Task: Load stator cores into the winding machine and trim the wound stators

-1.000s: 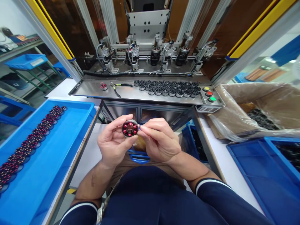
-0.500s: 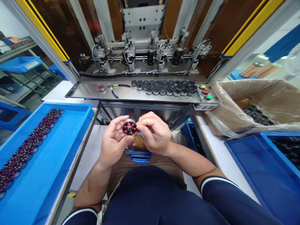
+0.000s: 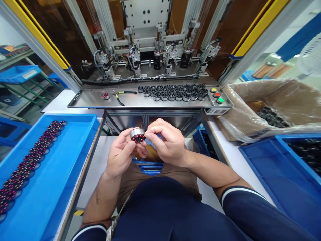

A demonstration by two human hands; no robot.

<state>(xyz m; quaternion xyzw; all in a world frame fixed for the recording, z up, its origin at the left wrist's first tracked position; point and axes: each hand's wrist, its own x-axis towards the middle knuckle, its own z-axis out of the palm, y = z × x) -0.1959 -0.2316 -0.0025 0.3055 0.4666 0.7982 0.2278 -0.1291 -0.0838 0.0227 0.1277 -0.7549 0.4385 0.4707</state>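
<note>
A round motor stator (image 3: 137,134) with a bright metal rim and red windings is held up in front of my body. My left hand (image 3: 119,151) grips it between thumb and fingers, its rim side turned toward me and the windings showing below. Against the stator's right edge, my right hand (image 3: 168,142) is closed in a pinch; whatever is between those fingertips is too small to make out. Beyond my hands, a single red-wound stator (image 3: 105,96) and cutting pliers (image 3: 124,92) with yellow-black handles lie on the metal ledge (image 3: 94,100).
Rows of black-and-silver stators (image 3: 172,97) stand on the ledge, left of yellow, red and green buttons (image 3: 217,95). Behind is a winding machine (image 3: 150,40). A blue tray (image 3: 65,160) with wound stators is at left. A lined carton (image 3: 230,127) and blue bin (image 3: 260,170) stand at right.
My left hand has tilted the stator, so its metal rim faces me rather than its wound face. The right hand stays pinched at its edge. The view has shifted slightly.
</note>
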